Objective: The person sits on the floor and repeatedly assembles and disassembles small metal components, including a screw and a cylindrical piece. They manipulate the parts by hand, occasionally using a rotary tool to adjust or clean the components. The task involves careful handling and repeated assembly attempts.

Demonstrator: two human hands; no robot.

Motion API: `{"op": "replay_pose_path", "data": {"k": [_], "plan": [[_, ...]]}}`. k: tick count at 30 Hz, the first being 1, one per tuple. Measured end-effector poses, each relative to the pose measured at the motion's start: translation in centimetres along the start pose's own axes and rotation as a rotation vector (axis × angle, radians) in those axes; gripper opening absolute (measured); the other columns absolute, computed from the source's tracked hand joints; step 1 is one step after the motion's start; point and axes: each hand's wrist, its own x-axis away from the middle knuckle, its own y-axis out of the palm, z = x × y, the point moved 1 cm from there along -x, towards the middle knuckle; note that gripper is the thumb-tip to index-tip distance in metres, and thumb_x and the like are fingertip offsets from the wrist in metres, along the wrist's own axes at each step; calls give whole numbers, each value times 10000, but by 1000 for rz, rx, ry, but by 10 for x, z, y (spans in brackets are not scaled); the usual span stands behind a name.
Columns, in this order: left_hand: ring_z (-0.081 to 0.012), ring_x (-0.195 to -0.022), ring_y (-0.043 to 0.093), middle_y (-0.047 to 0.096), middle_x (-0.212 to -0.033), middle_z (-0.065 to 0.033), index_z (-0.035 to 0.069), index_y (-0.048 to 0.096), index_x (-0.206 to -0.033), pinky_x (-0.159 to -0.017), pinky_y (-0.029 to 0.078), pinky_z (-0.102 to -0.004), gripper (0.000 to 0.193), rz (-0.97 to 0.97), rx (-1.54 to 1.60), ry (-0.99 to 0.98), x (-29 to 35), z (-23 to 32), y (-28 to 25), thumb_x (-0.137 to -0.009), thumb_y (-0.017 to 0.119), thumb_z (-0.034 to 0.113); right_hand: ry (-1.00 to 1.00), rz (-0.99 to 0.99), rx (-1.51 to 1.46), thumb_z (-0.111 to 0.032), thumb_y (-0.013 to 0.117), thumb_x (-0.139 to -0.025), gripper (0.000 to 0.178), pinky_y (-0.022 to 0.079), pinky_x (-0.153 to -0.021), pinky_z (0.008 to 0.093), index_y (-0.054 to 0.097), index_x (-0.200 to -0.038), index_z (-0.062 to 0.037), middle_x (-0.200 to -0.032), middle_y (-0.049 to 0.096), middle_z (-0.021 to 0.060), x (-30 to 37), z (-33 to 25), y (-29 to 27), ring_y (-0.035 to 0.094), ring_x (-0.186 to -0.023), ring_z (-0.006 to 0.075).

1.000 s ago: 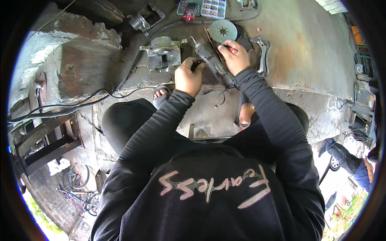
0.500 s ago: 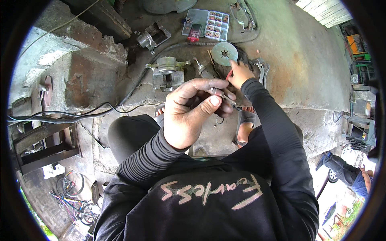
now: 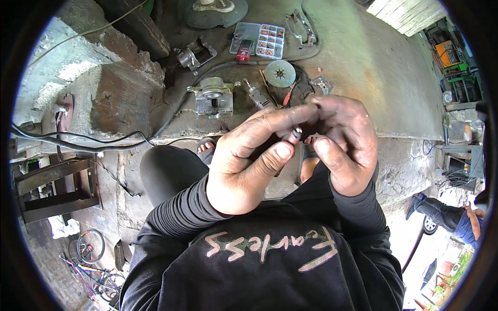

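Between the thumb and fingers of my left hand (image 3: pixel 249 155) is a small metal cylinder (image 3: pixel 294 136) with a shiny tip, its lower part hidden by the thumb. My right hand (image 3: pixel 350 142) is close on the right, fingers curled, its index fingertip meeting the left one above the piece. Whatever it grips is hidden. Beyond the hands, a red-handled tool (image 3: pixel 288 97) lies by a pale green round dish (image 3: pixel 280 73). A brake caliper (image 3: pixel 213 97) sits to the left, beside a grey rotary tool (image 3: pixel 256 96) partly behind my left hand.
A compartment box (image 3: pixel 270 41) of small parts lies farther back, a dark red-based bottle (image 3: pixel 245 50) on its lid. Another caliper part (image 3: pixel 194 54) and a metal bracket (image 3: pixel 301 28) flank it. A thick black cable (image 3: pixel 174 114) crosses the concrete. Someone (image 3: pixel 451 217) is at far right.
My right hand has come back from the red-handled tool by the dish to meet my left hand. The tool now lies free. The view has shifted slightly.
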Motion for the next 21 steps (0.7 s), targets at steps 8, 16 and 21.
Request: {"op": "replay_pose_path", "data": {"k": [8,16,21], "plan": [[-103,-738,527,529,-865,-75,-2,345,-1215,-687,450,-247,432,-141,138,139,37,22,41,-861,583,-69,-175,-182,273,-16,658,-805,169,487,-701,295,635,-971,6,-865,650,111,51,-52,-9,620,-773,206],[-117,-760,584,591,-870,-67,-11,531,-1082,-685,472,-254,325,-97,-17,93,68,40,74,-808,702,15,-252,-95,269,-40,700,-796,130,482,-654,281,644,-907,0,-825,642,98,94,-78,-8,613,-744,195],[-157,-719,611,650,-813,-68,14,639,-919,-663,478,-271,179,-127,-239,142,75,48,86,-775,733,61,-364,-76,295,-53,695,-810,130,474,-641,270,644,-915,3,-825,636,96,111,-83,-16,605,-739,185]]}}
